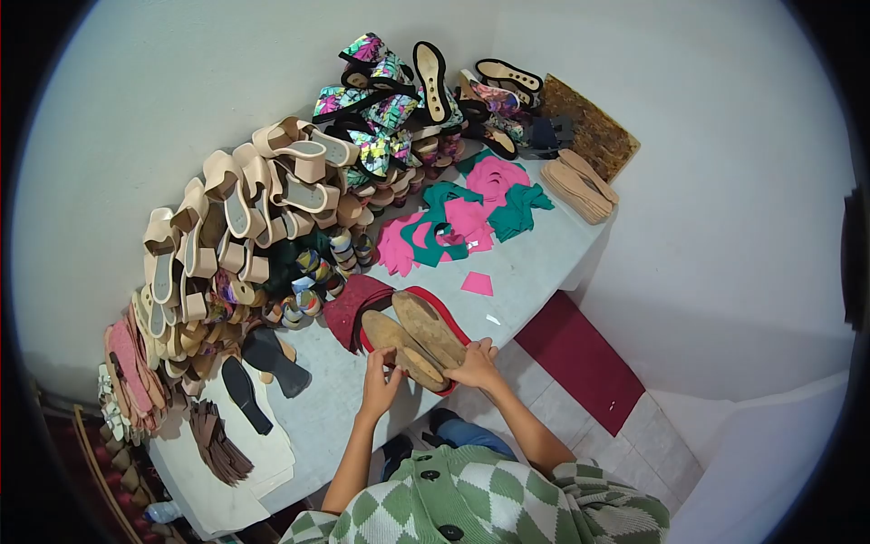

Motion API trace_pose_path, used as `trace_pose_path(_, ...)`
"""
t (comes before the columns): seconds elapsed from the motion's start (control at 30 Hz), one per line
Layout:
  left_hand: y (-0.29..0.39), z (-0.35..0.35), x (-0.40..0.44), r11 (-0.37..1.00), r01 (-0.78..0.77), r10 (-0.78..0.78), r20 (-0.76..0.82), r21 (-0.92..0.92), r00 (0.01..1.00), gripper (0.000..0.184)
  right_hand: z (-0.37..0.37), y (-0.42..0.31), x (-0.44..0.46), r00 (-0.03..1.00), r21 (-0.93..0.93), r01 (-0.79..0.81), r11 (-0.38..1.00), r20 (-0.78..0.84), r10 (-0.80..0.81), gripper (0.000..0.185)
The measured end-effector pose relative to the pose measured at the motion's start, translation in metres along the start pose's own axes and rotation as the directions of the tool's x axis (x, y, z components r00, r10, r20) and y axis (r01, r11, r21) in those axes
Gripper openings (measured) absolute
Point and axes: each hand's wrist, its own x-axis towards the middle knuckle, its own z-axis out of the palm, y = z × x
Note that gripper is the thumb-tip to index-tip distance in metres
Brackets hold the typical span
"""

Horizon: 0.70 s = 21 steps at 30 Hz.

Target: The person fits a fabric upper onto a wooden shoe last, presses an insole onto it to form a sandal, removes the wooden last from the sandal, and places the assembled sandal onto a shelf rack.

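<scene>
In front of me, at the table's near edge, a pair of tan sole-shaped pieces [426,328] lies side by side with red edging around them. My left hand [384,375] is closed at the near end of the left piece, fingers pinched on its edge. My right hand [475,364] grips the near end of the right piece, its thumb laid across the surface. Dark red fringed material [355,311] touches the far left side of the pair. A pink cut piece [478,284] lies a little beyond, to the right.
Beige heeled sandals [237,204] are piled along the wall, with patterned sandals [385,109] behind. Pink and green cutouts [453,222] cover the table's [535,263] far middle. Dark soles [243,392] and brown strips [216,444] lie left. A stack of tan soles [580,188] stands far right.
</scene>
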Motion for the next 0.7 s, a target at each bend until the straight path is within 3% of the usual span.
trace_pose_path(0.13, 0.003, -0.003, -0.001, 1.0, 0.01, -0.01, 0.03, -0.008, 1.0, 0.037, -0.011, 0.013, 0.025, 0.985, 0.151, -0.047, 0.987, 0.172, 0.021, 0.092)
trace_pose_path(0.23, 0.012, -0.005, -0.004, 0.999, 0.003, -0.001, 0.048, -0.033, 0.999, 0.038, -0.02, 0.019, 0.034, 0.969, 0.286, -0.088, 0.954, 0.245, 0.016, 0.078)
trace_pose_path(0.27, 0.014, -0.004, -0.005, 0.999, -0.005, 0.007, 0.045, -0.052, 0.999, 0.037, -0.004, 0.033, 0.048, 0.984, 0.274, -0.065, 0.96, 0.179, 0.015, 0.076)
trace_pose_path(0.37, 0.026, -0.006, -0.003, 0.998, -0.043, 0.04, 0.071, 0.04, 0.997, 0.036, 0.012, 0.035, 0.042, 0.976, -0.049, 0.107, 0.993, -0.184, -0.114, 0.074)
trace_pose_path(0.4, 0.041, -0.008, 0.0, 1.0, -0.02, 0.022, 0.085, -0.02, 0.996, 0.037, 0.009, 0.032, 0.038, 0.99, 0.058, 0.107, 0.993, -0.104, -0.1, 0.075)
trace_pose_path(0.47, 0.038, -0.007, 0.01, 0.981, -0.134, 0.125, 0.072, 0.141, 0.989, 0.039, 0.0, 0.024, 0.03, 0.994, 0.273, 0.073, 0.959, 0.06, -0.093, 0.076)
trace_pose_path(0.5, 0.036, -0.006, 0.014, 0.957, -0.191, 0.179, 0.074, 0.219, 0.981, 0.04, -0.012, 0.016, 0.024, 0.982, 0.357, 0.0, 0.934, 0.177, -0.067, 0.076)
trace_pose_path(0.57, 0.04, -0.004, 0.024, 0.944, -0.168, 0.129, 0.151, 0.284, 0.98, 0.044, -0.034, 0.003, 0.014, 0.914, 0.488, -0.174, 0.855, 0.403, -0.045, 0.077)
trace_pose_path(0.6, 0.04, -0.002, 0.027, 0.935, -0.16, 0.104, 0.187, 0.315, 0.977, 0.046, -0.02, 0.01, 0.02, 0.958, 0.575, -0.133, 0.807, 0.284, -0.045, 0.073)
trace_pose_path(0.7, 0.024, 0.013, 0.033, 0.865, -0.246, 0.177, 0.192, 0.437, 0.965, 0.052, -0.012, 0.013, 0.026, 0.97, 0.382, -0.006, 0.924, 0.228, -0.088, 0.082)
